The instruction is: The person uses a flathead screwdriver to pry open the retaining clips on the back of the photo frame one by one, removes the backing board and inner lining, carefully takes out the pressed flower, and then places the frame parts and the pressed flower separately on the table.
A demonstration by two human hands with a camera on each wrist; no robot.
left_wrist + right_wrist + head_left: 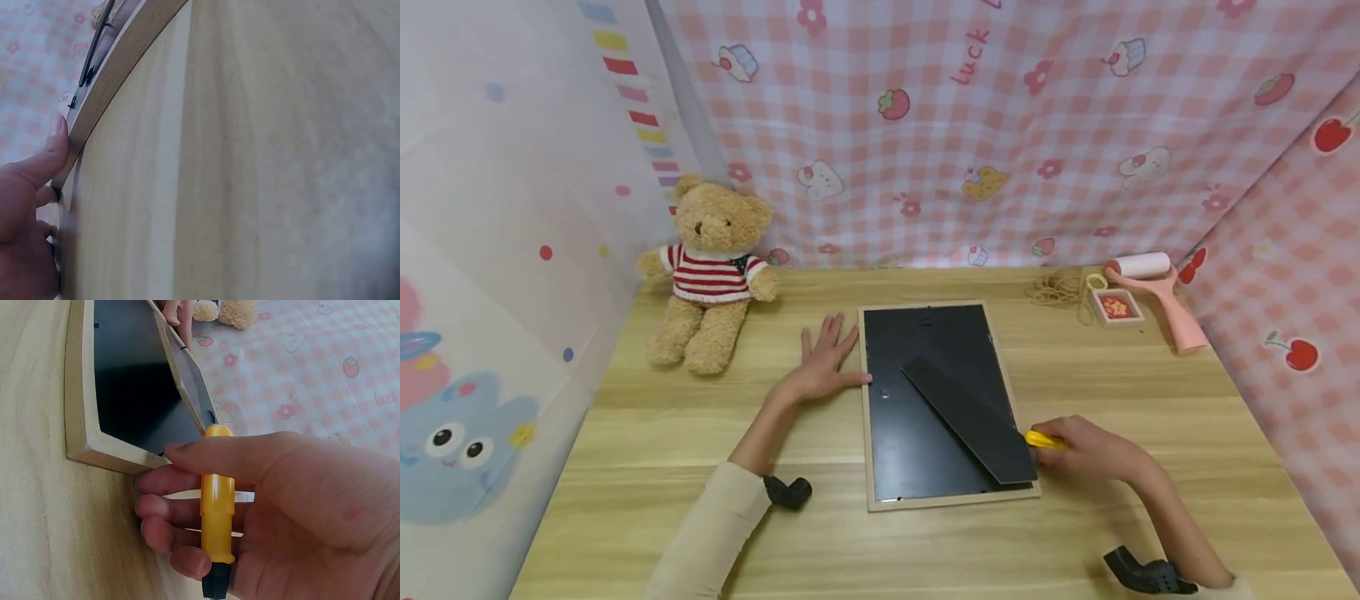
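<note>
A picture frame [940,417] lies face down on the table, its black back up and a light wood rim around it. Its black easel stand [970,421] slants across the back toward the lower right corner. At the frame's left side, my left hand [823,371] rests with fingers spread and thumb on the rim. My right hand [1086,450] is by the lower right corner, gripping a yellow-handled screwdriver [217,519]. In the right wrist view the screwdriver's black collar points down, away from the frame, and the thumb tip reaches the wood rim.
A teddy bear [711,275] in a striped sweater sits at the back left. At the back right are twine [1060,287], a small square box [1116,307] with a red and yellow design, and a pink-handled lint roller [1176,312]. Patterned cloth [910,150] hangs behind the table.
</note>
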